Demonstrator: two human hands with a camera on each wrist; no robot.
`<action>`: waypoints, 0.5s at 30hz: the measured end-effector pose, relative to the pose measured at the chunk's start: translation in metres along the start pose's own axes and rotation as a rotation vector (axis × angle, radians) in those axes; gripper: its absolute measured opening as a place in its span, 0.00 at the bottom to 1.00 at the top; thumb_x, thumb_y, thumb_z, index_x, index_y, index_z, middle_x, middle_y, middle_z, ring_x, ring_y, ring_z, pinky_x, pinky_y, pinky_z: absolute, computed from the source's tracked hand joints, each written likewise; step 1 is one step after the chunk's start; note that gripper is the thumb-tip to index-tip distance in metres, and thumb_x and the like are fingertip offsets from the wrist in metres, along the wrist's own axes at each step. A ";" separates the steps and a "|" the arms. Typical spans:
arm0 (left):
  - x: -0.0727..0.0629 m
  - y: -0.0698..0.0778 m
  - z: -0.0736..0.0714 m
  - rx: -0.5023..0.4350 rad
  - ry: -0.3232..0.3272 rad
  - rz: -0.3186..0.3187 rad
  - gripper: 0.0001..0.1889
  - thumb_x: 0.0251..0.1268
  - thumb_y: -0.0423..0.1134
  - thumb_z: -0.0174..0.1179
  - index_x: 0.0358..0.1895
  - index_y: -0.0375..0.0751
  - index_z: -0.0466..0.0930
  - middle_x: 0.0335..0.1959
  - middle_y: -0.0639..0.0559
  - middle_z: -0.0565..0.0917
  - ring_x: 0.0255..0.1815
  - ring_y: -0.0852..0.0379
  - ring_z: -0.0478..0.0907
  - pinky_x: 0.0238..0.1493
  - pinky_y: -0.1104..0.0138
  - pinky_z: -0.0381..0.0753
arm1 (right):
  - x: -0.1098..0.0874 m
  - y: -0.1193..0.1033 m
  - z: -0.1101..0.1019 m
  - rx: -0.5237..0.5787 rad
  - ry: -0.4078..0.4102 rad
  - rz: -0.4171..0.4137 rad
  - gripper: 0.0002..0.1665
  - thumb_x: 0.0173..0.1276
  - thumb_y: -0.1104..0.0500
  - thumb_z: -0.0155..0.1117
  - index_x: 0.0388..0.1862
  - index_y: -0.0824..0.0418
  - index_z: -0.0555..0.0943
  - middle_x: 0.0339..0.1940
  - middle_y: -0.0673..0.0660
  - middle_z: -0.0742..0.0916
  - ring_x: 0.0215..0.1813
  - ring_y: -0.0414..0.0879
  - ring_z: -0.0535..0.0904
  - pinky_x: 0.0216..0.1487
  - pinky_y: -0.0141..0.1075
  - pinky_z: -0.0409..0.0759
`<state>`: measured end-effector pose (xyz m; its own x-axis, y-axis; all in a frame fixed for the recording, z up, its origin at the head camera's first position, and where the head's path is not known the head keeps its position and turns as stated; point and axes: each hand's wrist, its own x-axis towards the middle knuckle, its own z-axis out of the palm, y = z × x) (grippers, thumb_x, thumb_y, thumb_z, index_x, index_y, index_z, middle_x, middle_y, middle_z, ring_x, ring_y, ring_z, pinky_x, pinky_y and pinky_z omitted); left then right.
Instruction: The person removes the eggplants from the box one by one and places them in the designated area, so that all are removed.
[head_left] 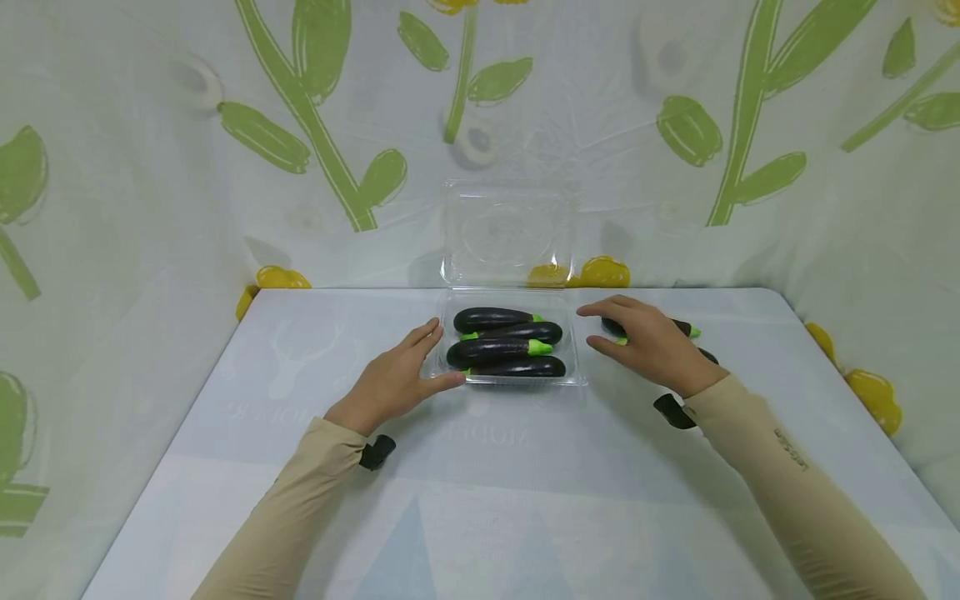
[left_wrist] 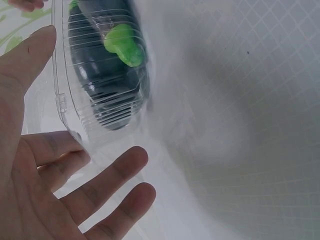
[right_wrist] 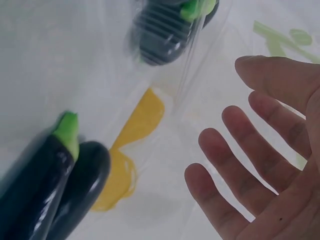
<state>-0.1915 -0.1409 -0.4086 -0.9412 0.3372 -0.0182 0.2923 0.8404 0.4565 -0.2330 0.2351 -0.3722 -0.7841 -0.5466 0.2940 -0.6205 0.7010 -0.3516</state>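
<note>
Eggplants (head_left: 495, 348) are lying in a clear container (head_left: 517, 382) between the wide-spread left hand (head_left: 396, 379), touching its rim, and the wide-spread right hand (head_left: 652, 342), hovering near loose eggplants (right_wrist: 35, 185).

From the near edge of the table (head_left: 525, 517), a hand could pass between the sleeves (head_left: 292, 500) to the front of the clear clamshell container (head_left: 577, 358) — or enter it from above. Its raised lid (head_left: 506, 233) makes a barrier at the far edge. The left hand (head_left: 397, 379) blocks the left side. At right there is a narrow gap before the right hand (head_left: 652, 337); toward the far right corner, loose eggplants (right_wrist: 37, 185) obstruct.
</note>
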 end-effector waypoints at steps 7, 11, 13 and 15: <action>0.000 -0.001 0.001 -0.002 0.007 0.002 0.51 0.65 0.71 0.58 0.81 0.40 0.55 0.83 0.52 0.52 0.78 0.46 0.60 0.68 0.46 0.70 | 0.016 -0.014 0.005 0.001 -0.017 -0.051 0.28 0.66 0.60 0.75 0.64 0.56 0.80 0.60 0.55 0.84 0.58 0.52 0.80 0.55 0.48 0.82; -0.001 0.000 0.001 0.001 0.009 0.002 0.51 0.65 0.70 0.58 0.81 0.40 0.55 0.83 0.52 0.53 0.78 0.45 0.61 0.68 0.46 0.70 | 0.027 -0.027 0.008 0.007 -0.054 -0.050 0.28 0.66 0.58 0.75 0.65 0.55 0.80 0.63 0.55 0.83 0.64 0.53 0.78 0.62 0.49 0.79; -0.001 0.000 0.001 0.002 0.010 0.002 0.51 0.65 0.71 0.58 0.81 0.40 0.55 0.83 0.52 0.53 0.78 0.45 0.61 0.68 0.46 0.71 | 0.032 -0.033 0.010 0.013 -0.064 -0.063 0.29 0.66 0.58 0.75 0.66 0.56 0.80 0.64 0.55 0.82 0.65 0.53 0.77 0.63 0.49 0.78; -0.001 0.000 0.001 0.004 0.010 0.001 0.51 0.65 0.71 0.58 0.81 0.41 0.55 0.83 0.52 0.53 0.78 0.45 0.61 0.68 0.46 0.70 | 0.038 -0.038 0.012 0.016 -0.069 -0.076 0.29 0.65 0.59 0.75 0.66 0.56 0.80 0.64 0.55 0.82 0.66 0.53 0.77 0.63 0.49 0.78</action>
<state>-0.1906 -0.1409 -0.4090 -0.9425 0.3341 -0.0087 0.2941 0.8414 0.4533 -0.2388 0.1825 -0.3580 -0.7337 -0.6283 0.2588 -0.6777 0.6493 -0.3452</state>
